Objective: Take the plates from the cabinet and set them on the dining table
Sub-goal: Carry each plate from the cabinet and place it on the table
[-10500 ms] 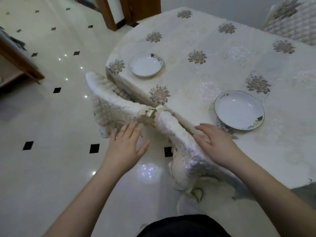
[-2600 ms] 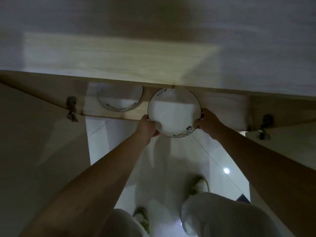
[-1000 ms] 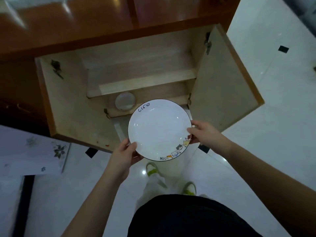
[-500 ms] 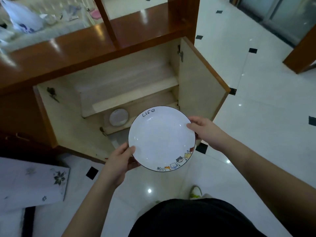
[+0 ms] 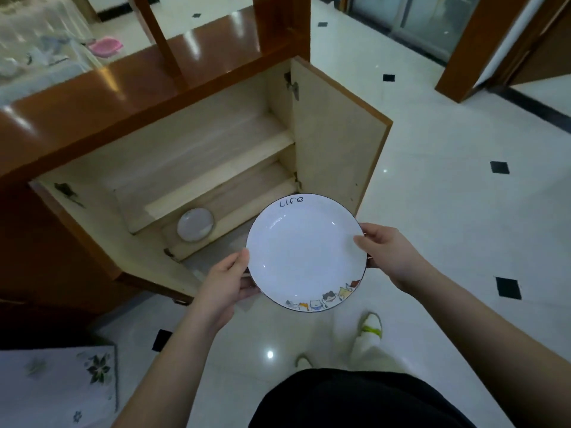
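I hold a white plate (image 5: 304, 253) with "Life" written on its far rim and small cartoon cats along its near rim, level in front of my waist. My left hand (image 5: 225, 281) grips its left edge, thumb on top. My right hand (image 5: 391, 253) grips its right edge. Behind the plate stands the low wooden cabinet (image 5: 197, 156) with both doors swung open. One more small plate (image 5: 195, 224) lies on the cabinet's bottom shelf, left of the plate I carry.
The right cabinet door (image 5: 336, 143) juts out over the white tiled floor (image 5: 448, 186). A cloth with flower prints (image 5: 58, 384) shows at the bottom left. A wooden door frame (image 5: 482, 47) stands at the far right. My feet are below the plate.
I have lifted the plate out of the cabinet and stood up. My view has swung right, and the plate sits slightly farther right, held the same way.
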Demonstrator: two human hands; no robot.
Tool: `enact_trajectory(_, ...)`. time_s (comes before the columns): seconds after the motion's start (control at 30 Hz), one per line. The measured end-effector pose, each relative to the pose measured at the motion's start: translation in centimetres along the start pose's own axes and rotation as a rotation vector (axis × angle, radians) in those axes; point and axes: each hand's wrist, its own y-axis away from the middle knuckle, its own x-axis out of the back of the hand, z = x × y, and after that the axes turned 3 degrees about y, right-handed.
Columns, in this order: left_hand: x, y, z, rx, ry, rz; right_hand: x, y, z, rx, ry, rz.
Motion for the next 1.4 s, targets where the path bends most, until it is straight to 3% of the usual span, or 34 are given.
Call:
enact_trajectory(0.13, -1.9, -0.7, 0.4, 0.059, 0.049, -0.069, 1.2, 3.6, 1.7, -0.047, -0.071, 0.163)
enact_trajectory(0.3, -7.6, -0.2, 1.0, 0.048, -0.016, -0.278, 5.3, 8.5, 3.1, -0.060, -0.115, 0.354)
enact_trajectory(0.6, -21.3, 4.2, -0.3, 0.006, -0.186, -0.590, 13.6, 18.9, 8.4, -0.096, -0.263, 0.638)
enact_trajectory(0.93, -38.5, 15.0, -6.4, -0.007, -0.416, -0.981, 24.1, 35.9, 16.8, -0.106, -0.438, 0.881)
enact_trajectory(1.4, -55.5, 24.4, -12.0, 0.047, -0.493, -1.160, 32.8, 48.4, 21.6, -0.098, -0.615, 1.158)
